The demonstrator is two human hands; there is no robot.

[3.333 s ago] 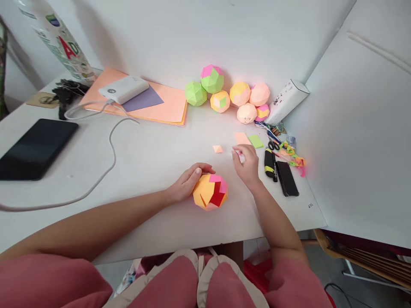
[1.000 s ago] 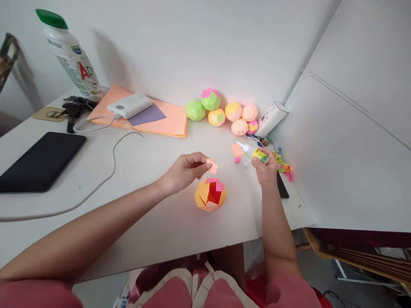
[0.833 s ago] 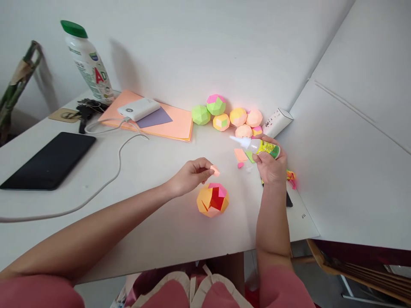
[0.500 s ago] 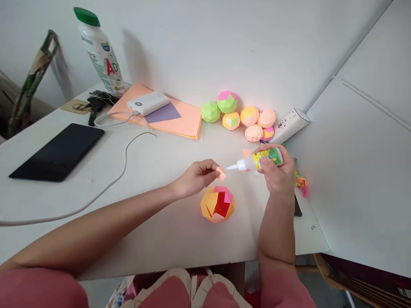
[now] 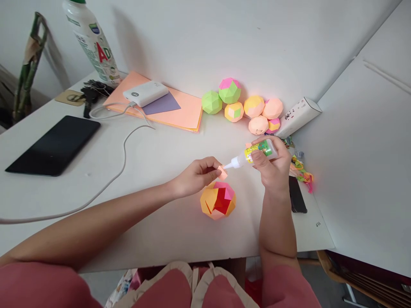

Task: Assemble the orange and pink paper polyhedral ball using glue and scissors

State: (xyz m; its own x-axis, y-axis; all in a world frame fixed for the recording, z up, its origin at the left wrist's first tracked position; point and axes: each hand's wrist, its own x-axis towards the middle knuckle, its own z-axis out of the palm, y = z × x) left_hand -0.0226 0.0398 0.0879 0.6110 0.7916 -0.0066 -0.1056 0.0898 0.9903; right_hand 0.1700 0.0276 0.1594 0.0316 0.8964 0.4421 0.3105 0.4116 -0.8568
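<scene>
My left hand (image 5: 195, 176) pinches a small peach paper piece (image 5: 222, 173) between thumb and fingers. In my right hand (image 5: 272, 169) is a glue bottle (image 5: 252, 154), tilted with its white nozzle pointing left and down. The nozzle tip meets the upper edge of the paper piece; whether glue is coming out is too small to see. Just below my left hand, a faceted paper ball (image 5: 210, 201) in orange, pink and peach sits on the table, with an opening that shows a red inside.
Several finished paper balls (image 5: 229, 90) stand along the wall beside a white box (image 5: 300, 117). Peach paper sheets (image 5: 186, 112) carry a power bank (image 5: 146, 93), whose cable (image 5: 123, 162) crosses the table. A black tablet (image 5: 53, 145) lies left, a phone (image 5: 297, 195) right, and paper scraps (image 5: 302, 173) near the right panel.
My right hand has brought the glue bottle left and slightly lower, so its nozzle now reaches the paper piece. The view has shifted a little; my left hand keeps its pinch.
</scene>
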